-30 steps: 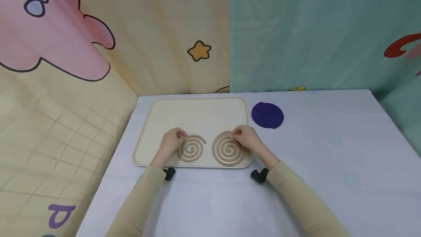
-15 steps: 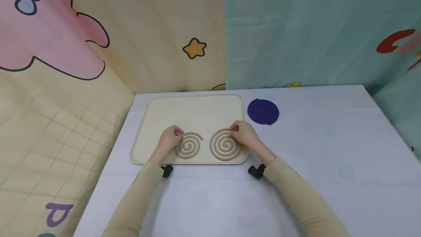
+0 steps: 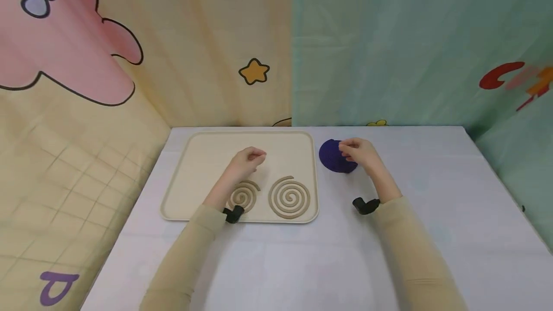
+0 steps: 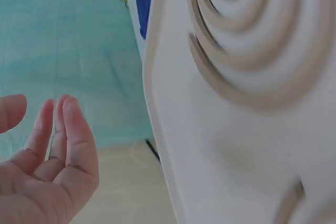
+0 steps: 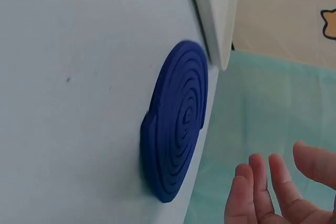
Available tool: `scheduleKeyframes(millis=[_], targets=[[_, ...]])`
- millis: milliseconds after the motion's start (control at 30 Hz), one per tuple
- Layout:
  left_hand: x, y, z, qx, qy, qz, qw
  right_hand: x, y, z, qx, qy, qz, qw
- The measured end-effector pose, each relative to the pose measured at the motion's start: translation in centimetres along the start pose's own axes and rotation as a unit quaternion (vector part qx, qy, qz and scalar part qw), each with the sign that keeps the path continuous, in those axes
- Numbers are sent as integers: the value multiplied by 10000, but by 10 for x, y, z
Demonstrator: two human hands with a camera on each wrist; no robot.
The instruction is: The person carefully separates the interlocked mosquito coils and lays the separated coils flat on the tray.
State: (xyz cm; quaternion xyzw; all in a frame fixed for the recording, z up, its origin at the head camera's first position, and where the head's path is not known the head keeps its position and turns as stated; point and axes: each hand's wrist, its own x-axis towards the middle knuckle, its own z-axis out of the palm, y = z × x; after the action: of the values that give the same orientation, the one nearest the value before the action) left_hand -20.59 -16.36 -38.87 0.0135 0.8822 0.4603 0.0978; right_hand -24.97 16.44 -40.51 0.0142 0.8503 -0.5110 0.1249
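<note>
My left hand (image 3: 246, 162) is held above the cream tray (image 3: 207, 157), its fingers loosely bent and holding nothing. Below it on the tray lies a smaller tan mosquito coil (image 3: 240, 199), partly covered by the left wrist. A larger tan mosquito coil (image 3: 290, 198) lies to its right, its outer end (image 4: 252, 98) seen close up in the left wrist view. Over the flat, dark blue mosquito coil (image 3: 330, 156) hovers my right hand (image 3: 358, 151), also holding nothing. In the right wrist view this blue coil (image 5: 178, 124) is tightly wound, apart from the relaxed fingers (image 5: 283, 179).
The tray's right rim (image 3: 316, 181) stands just left of the blue coil. A white cloth (image 3: 285, 268) covers the table, and printed curtains (image 3: 371, 47) hang behind it. Black wrist cameras (image 3: 365, 205) hang below the sleeves.
Both hands have let go of the tan coils. The left hand has risen and moved up and right over the tray; the right hand has moved right to above the blue coil.
</note>
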Motion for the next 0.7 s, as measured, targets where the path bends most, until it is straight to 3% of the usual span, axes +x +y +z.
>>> scheduleKeyframes(millis=[100, 200, 333, 467, 700], targets=[[20, 27, 40, -867, -395, 173, 9953, 9, 12, -17, -380, 183, 196, 9989], [34, 46, 84, -1546, -761, 56, 9850, 16, 26, -21, -894, 269, 356, 9950], [45, 57, 131, -1340, -829, -123, 9874, 23, 36, -20, -1552, 138, 640, 9857], [53, 69, 154, -890, -528, -393, 9939, 28, 37, -18, -2018, 83, 778, 9763], [68, 87, 175, -765, -147, -1045, 9915, 34, 32, -13, -2239, 491, 662, 9711]])
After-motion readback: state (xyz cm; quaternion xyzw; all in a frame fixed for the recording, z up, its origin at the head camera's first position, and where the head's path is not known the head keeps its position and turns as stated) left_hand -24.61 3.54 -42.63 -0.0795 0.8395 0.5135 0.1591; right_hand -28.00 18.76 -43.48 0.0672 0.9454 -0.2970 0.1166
